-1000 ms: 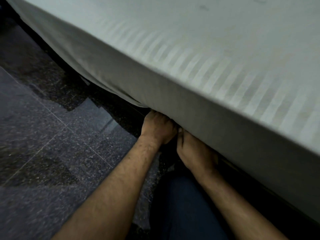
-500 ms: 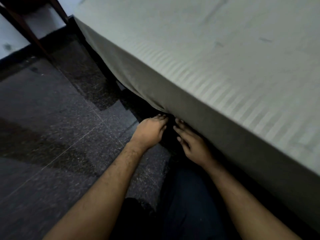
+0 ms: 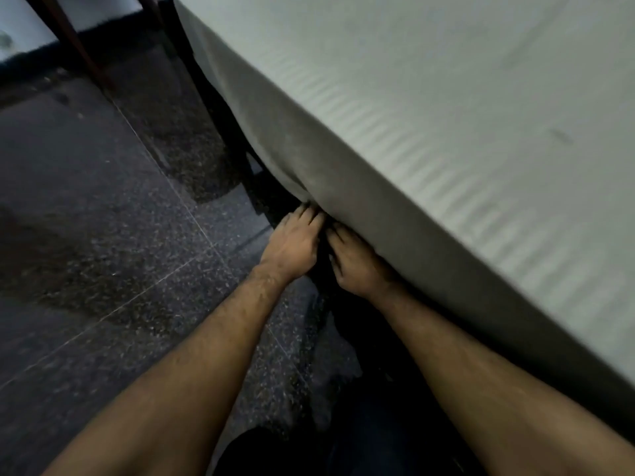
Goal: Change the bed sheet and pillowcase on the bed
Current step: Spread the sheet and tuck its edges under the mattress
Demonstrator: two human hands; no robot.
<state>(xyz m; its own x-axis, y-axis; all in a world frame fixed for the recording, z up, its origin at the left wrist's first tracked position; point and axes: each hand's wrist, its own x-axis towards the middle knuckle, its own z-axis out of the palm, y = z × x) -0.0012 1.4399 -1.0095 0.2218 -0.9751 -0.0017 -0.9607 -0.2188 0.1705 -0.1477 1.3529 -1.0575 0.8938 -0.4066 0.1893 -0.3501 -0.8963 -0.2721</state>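
Observation:
A pale sheet with faint woven stripes (image 3: 446, 132) covers the mattress and hangs down its near side. Its lower edge bulges in a small fold (image 3: 299, 187) just above my hands. My left hand (image 3: 292, 242) reaches low beside the bed, its fairly straight fingers touching the sheet's bottom edge. Close to its right, my right hand (image 3: 354, 266) lies against the underside of the mattress edge, fingers stretched forward into the dark gap. Neither hand visibly grips cloth. No pillow or pillowcase is in view.
Dark speckled floor tiles (image 3: 103, 235) fill the left half. A dark bed frame post (image 3: 220, 115) stands behind the sheet's edge, with wooden furniture legs (image 3: 75, 39) at the top left. My knee in dark trousers (image 3: 360, 441) is at the bottom.
A second ago both hands were curled up under the mattress edge. They came out with fingers straightened and now touch the sheet's lower edge again. The view has swung towards the bed's far end.

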